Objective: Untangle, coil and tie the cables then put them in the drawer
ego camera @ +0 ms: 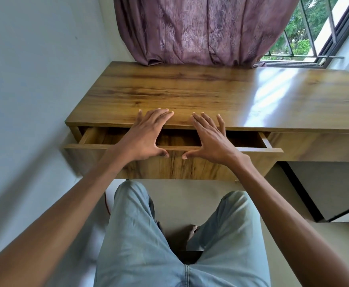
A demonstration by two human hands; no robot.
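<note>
While we stand close to the desk (190, 88), our legs in pale jeans (140, 235) fill the near edge of the view, with a thin red cord (106, 201) showing on the floor (190, 201) just beside the left leg — whether it is one of the cables we cannot tell. Above them both arms reach forward to the drawer (99, 160), which stands partly out of the desk. Our left hand (146, 135) lies spread, thumb on the drawer front and fingers stretched across the gap toward the desk edge; our right hand (208, 137) mirrors it, fingers straight, holding nothing. What shows of the drawer's inside between and beside the hands is bare wood; no cable is visible there, though the hands and the desk top hide much of it. Farther off the desk top carries only window glare, and beyond it hang the purple curtain (200, 32) and the barred window (314, 38). We judge the task near its end — the cables probably stowed out of sight, the drawer left to push shut — but the frame cannot confirm it.
</note>
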